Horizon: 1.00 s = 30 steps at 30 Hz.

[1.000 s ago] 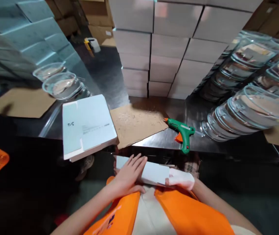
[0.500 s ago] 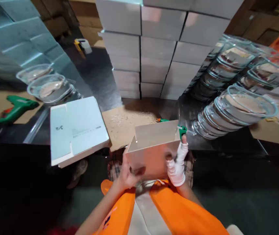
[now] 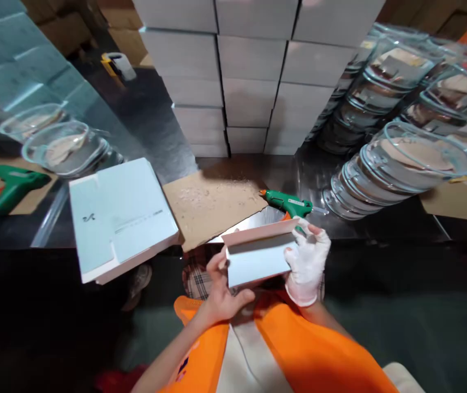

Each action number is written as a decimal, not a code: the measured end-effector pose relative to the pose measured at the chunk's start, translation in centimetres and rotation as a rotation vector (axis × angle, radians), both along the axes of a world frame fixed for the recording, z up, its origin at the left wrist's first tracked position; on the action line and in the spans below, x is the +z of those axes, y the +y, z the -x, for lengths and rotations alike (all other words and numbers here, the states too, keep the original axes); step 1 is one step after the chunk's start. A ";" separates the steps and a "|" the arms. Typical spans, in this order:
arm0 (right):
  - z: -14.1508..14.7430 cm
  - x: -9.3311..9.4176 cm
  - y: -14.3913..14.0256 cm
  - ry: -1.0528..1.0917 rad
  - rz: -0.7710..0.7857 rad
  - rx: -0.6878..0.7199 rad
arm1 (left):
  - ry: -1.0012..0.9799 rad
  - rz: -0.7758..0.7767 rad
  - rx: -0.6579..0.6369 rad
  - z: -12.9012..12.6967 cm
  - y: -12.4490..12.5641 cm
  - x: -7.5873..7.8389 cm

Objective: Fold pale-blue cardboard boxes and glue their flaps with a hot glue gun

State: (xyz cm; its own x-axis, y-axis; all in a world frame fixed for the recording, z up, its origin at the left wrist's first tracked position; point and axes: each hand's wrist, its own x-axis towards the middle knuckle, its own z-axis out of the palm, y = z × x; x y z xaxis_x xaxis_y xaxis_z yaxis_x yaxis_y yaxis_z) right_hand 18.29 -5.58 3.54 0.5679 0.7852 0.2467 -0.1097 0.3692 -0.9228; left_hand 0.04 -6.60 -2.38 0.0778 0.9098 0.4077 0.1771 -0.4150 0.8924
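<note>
- Presently, in the head view, a small folded white carton (image 3: pixel 258 256) is held between both hands above the lap, just short of the near edge of the steel bench (image 3: pixel 155 117).
- The carton's long axis is seen to run left to right, its right end tilted slightly up and away; its upper flap is raised toward the bench.
- The bare left hand (image 3: pixel 221 292) is placed at the lower left corner, with fingers (image 3: pixel 214 263) curled up along the left edge and the thumb pressed under the bottom edge, so a clamp on the carton is formed.
- The gloved right hand (image 3: pixel 307 262) is closed on the right end, fingertips pinched over the upper right corner.
- Both hands are in contact, so neither is nearer than the other.
- Directly beyond the carton, a green glue gun (image 3: pixel 287 203) is laid on the bench, nozzle pointing left, touching a sheet of brown cardboard (image 3: pixel 213 204).
- A flat white box (image 3: pixel 121 215) is set overhanging the bench edge to the left.
- Stacks of glass bowls (image 3: pixel 401 169) are ranged to the right, white boxes (image 3: pixel 253 82) are piled behind, and a second glue gun (image 3: pixel 10 183) is seen at far left.
</note>
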 end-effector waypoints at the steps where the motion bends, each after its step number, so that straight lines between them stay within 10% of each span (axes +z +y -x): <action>1: -0.3 0.7 0.1 0.003 0.017 0.009 | 0.052 -0.096 -0.033 0.2 0.5 1.0; 7: -3.1 7.6 2.8 -0.206 0.045 0.094 | 0.041 -0.399 -0.157 -2.0 4.5 7.5; 11: -3.5 9.0 4.2 -0.237 0.054 0.187 | 0.027 -0.504 -0.113 -1.8 6.4 9.1; 18: -7.5 2.0 3.1 -0.704 0.553 -0.184 | 0.272 -0.447 0.057 8.3 7.0 4.5; 22: -9.5 0.2 5.5 -0.857 1.062 -0.008 | 0.340 -0.365 0.096 10.6 6.1 1.1; 30: -9.5 0.2 6.0 -0.331 0.868 0.197 | 0.264 -0.322 0.247 9.5 6.2 -0.3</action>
State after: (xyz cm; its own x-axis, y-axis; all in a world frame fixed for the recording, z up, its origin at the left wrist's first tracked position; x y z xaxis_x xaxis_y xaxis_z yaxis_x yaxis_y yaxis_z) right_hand 27.75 0.42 3.70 0.4112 0.8443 -0.3437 0.2199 -0.4578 -0.8614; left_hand -9.45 -0.39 -2.66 0.0143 0.7451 0.6668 0.5081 -0.5798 0.6369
